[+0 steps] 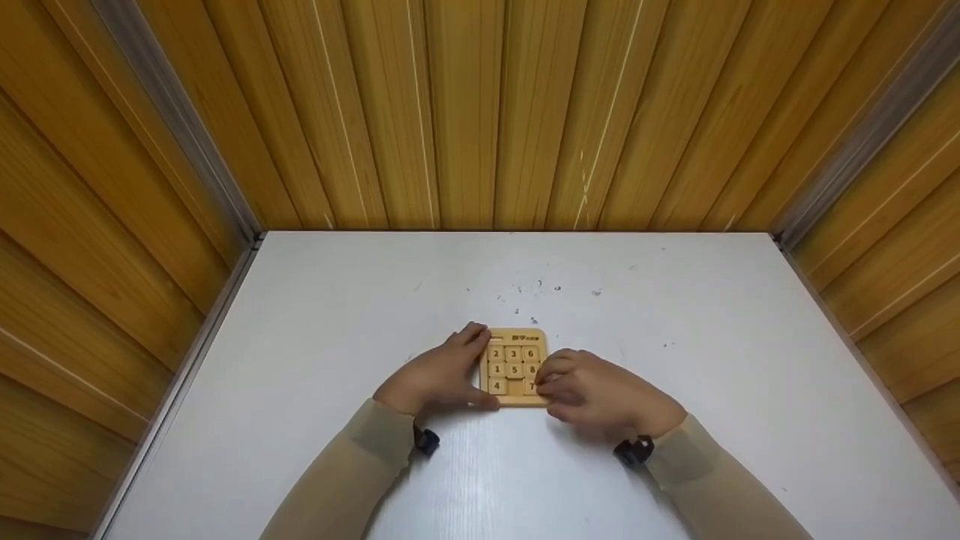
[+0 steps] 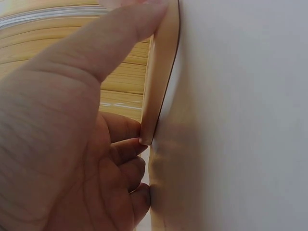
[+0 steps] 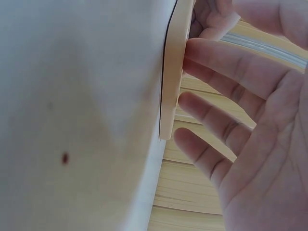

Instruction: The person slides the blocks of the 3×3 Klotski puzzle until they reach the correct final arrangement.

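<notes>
A wooden number slide puzzle (image 1: 517,402) lies flat on the table, its tiles reading 2 3 6, then 1 5 8, then 4 and 7 with a gap between. My left hand (image 1: 442,375) holds the frame at its left side, thumb along the near edge and fingers at the far left corner. In the left wrist view the thumb lies against the puzzle's side (image 2: 161,82). My right hand (image 1: 604,386) has its fingertips over the 7 tile (image 1: 530,387), partly covering it. The right wrist view shows those fingers (image 3: 211,115) spread and extended toward the puzzle's edge (image 3: 172,82).
The white table (image 1: 337,300) has small dark marks (image 1: 533,320) beyond the puzzle. Yellow wood-look panels (image 1: 465,112) stand behind it and on both sides, with grey metal strips at the corners. Dark bands with small devices (image 1: 426,441) sit at both wrists.
</notes>
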Tool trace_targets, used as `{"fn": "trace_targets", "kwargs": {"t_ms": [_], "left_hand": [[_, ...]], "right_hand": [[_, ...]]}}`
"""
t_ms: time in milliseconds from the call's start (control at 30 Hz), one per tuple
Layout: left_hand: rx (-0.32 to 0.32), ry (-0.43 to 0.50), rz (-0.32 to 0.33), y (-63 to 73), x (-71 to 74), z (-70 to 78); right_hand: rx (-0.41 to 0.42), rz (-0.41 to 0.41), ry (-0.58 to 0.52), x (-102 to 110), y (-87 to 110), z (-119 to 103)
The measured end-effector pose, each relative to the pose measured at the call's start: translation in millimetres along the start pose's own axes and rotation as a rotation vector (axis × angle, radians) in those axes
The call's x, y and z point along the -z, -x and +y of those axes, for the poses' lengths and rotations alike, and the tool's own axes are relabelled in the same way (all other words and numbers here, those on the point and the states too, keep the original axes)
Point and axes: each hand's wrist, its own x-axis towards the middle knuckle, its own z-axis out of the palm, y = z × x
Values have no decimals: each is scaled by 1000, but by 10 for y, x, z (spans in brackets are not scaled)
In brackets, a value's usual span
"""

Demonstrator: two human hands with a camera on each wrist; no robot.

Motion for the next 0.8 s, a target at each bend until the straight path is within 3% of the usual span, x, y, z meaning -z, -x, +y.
{"fn": "trace_targets", "kwargs": {"t_ms": [233,800], "left_hand": [[-7,-1,-1,1,2,-14],[-7,-20,1,-30,-9,-19]], "right_hand": [[-37,-16,-39,3,-9,-28],[5,-39,33,-40,-33,-61]]}}
